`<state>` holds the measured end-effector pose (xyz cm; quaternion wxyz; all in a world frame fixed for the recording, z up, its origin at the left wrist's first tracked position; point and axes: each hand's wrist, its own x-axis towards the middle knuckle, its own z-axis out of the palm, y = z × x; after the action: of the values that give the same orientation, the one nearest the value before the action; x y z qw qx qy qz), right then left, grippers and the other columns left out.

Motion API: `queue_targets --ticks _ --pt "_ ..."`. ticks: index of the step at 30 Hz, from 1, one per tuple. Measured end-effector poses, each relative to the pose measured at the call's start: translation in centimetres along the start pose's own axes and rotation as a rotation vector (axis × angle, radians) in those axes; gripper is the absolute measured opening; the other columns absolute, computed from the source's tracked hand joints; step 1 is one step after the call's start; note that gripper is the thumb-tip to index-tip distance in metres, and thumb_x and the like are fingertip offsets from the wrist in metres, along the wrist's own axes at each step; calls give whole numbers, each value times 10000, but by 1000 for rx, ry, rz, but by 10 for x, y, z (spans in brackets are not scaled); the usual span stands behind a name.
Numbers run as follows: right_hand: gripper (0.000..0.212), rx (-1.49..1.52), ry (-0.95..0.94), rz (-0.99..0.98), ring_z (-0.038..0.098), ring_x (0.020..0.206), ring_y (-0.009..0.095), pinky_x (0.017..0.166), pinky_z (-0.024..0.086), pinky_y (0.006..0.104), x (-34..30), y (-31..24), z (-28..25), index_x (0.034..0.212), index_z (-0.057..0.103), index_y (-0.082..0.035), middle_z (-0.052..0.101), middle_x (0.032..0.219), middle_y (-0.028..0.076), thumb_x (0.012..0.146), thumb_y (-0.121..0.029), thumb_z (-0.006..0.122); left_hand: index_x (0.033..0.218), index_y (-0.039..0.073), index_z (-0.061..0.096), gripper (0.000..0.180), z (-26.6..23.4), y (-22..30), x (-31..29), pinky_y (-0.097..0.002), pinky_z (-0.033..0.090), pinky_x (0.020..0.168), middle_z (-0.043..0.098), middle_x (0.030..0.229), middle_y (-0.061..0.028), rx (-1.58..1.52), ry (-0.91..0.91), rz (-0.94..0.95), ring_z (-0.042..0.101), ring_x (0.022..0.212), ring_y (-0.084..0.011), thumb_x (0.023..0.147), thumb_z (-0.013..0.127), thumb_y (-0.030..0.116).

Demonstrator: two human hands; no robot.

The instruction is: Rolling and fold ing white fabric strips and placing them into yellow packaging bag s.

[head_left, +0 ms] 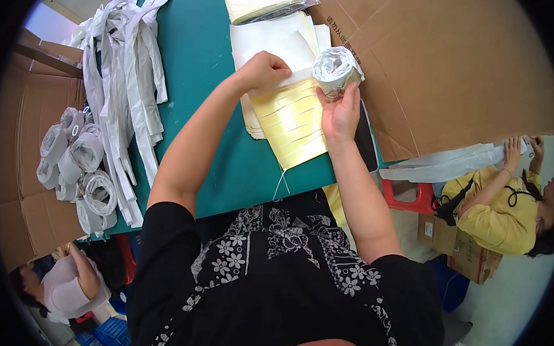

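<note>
My right hand (341,119) holds a rolled-up white strip (336,67), its fingers and thumb at the near side of the roll. My left hand (264,71) is closed, fingertips pressed together at the top edge of a shiny yellow sheet (291,121) marked by several crosswise lines. Whatever those fingertips pinch is too small to make out. Beneath the yellow sheet lies a stack of pale paper sheets (264,39). A thin white string (281,184) hangs from the sheet's near corner toward the table edge.
Long white strips (130,61) drape over the green table (196,52) at left. Beside them sit several white rolls (87,152). A large cardboard piece (442,69) covers the right side. Two other people work nearby, one in a yellow top (498,210).
</note>
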<state>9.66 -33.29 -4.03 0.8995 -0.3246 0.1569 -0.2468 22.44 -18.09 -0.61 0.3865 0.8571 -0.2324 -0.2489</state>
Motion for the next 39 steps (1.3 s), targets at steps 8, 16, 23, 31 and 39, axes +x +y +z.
queue_targets --ticks 8,16,23,31,39 --pt "362 -48 -26 -17 466 1131 209 877 463 445 -1 2 -1 1256 393 -123 445 1268 40 960 -332 377 974 19 635 213 -12 1 -8 -255 468 680 639 818 -56 -34 -99 65 564 729 -124 835 578 170" --pt "355 -99 -76 -44 489 1111 201 874 460 408 -1 4 -4 1251 404 -117 468 1256 43 960 -319 386 882 18 549 139 -41 -10 -29 -309 381 954 605 1008 -92 -892 36 253 542 1019 -177 910 504 147" --pt "285 -182 -217 -105 532 1005 140 827 447 285 -2 14 -1 1146 472 -75 560 1108 27 957 -281 419 1028 34 466 118 -156 -128 -117 -205 317 523 373 646 26 -1660 415 558 318 539 -63 917 446 69" --pt "306 -836 -553 -135 509 815 51 717 413 195 -57 3 57 1100 528 2 589 924 9 928 -251 510 816 64 567 168 -36 33 -182 -190 305 474 476 628 57 -741 407 219 402 544 -25 874 594 219" --pt "414 -1037 -748 -355 540 740 68 655 445 211 -103 -1 78 1114 543 15 617 865 29 851 -294 621 678 37 554 278 -18 22 -208 -195 296 458 502 587 41 -374 475 115 406 544 -18 777 714 242"
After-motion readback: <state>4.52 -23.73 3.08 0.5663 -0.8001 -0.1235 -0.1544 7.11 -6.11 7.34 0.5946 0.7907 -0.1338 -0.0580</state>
